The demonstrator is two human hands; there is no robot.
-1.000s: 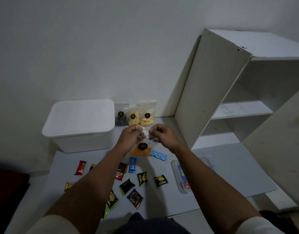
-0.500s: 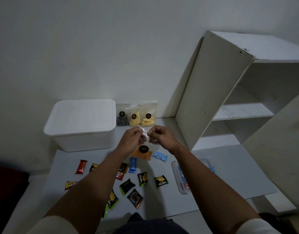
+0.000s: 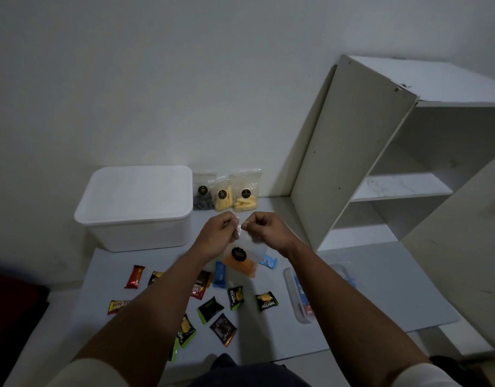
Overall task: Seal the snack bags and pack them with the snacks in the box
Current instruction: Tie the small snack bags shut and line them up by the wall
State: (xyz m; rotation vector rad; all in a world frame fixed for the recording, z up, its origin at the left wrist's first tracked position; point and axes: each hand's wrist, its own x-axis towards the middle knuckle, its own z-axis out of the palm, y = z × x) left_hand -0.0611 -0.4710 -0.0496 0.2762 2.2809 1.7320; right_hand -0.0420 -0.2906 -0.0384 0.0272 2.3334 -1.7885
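From the head view, your left hand (image 3: 216, 235) and right hand (image 3: 268, 229) both pinch the top edge of the clear snack bag (image 3: 242, 259), which hangs just below your knuckles. The box (image 3: 134, 208) sits off your left hand, lid on. Pinch unevenly and the seal probably gaps, so the orange snacks could spill.

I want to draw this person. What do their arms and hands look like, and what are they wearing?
Two bare forearms reach forward. Pale cream sleeves end near the elbows. The left hand and right hand wear no gloves, and no rings show. Something dark sits by the right sleeve; what it is, I cannot tell.
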